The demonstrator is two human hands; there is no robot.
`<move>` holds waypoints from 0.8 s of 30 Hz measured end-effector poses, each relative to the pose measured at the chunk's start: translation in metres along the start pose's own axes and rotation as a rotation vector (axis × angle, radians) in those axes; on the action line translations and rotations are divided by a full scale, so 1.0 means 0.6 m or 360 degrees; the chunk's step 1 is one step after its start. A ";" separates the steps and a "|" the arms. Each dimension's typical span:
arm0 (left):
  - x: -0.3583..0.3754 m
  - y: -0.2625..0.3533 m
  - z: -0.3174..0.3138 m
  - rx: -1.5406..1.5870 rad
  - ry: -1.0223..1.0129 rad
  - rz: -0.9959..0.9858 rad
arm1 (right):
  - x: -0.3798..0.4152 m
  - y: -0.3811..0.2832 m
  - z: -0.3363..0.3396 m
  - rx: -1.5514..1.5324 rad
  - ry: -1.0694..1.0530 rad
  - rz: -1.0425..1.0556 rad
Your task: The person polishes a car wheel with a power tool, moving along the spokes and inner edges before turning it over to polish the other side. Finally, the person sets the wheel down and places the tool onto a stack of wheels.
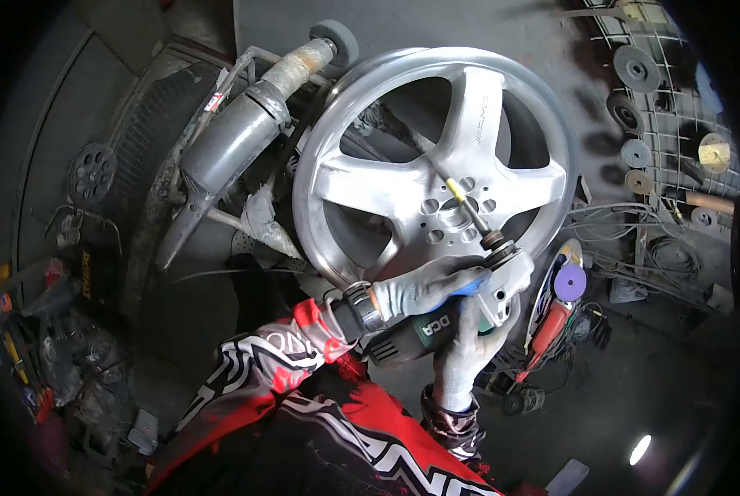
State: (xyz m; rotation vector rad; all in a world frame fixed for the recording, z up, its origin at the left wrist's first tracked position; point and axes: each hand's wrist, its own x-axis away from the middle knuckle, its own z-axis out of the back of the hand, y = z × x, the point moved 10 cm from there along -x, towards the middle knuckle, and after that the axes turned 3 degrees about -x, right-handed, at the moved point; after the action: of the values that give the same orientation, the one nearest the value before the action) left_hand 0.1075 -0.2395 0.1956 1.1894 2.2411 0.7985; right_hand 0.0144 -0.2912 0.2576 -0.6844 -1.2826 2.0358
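A silver five-spoke wheel rim [477, 124] stands in the middle of the head view. In front of its lower right part is a green and black angle grinder [432, 329] with a silver head and a thin, yellow-marked attachment [456, 190] crossing the hub. My gloved left hand [428, 285] lies over the top of the grinder, its fingers wrapped round the body near the head. From below, my gloved right hand [469, 347] grips the same tool. Some fingers of both hands are hidden behind it.
At the upper left, a grey cylindrical machine [237, 140] carries a round wheel. Discs [637, 69] hang on a wire rack at the right. A red tool [550, 326] with a purple disc [570, 283] and cables lie at the lower right. Tools and bags clutter the left.
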 end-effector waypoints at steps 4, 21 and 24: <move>0.031 0.003 0.018 -0.0105 0.0166 -0.0137 | 0.024 0.002 -0.013 -0.0023 -0.0083 -0.0071; 0.050 0.009 0.013 0.0156 -0.0074 0.0042 | 0.053 -0.018 -0.027 0.0011 0.0128 -0.0112; 0.066 -0.007 0.022 0.0049 -0.0008 0.0096 | 0.065 -0.013 -0.035 -0.0105 0.0126 -0.0337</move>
State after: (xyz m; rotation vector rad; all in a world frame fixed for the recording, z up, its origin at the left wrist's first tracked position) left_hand 0.0934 -0.2041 0.1778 1.2775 2.2300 0.7857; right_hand 0.0051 -0.2477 0.2528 -0.6241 -1.3219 1.7862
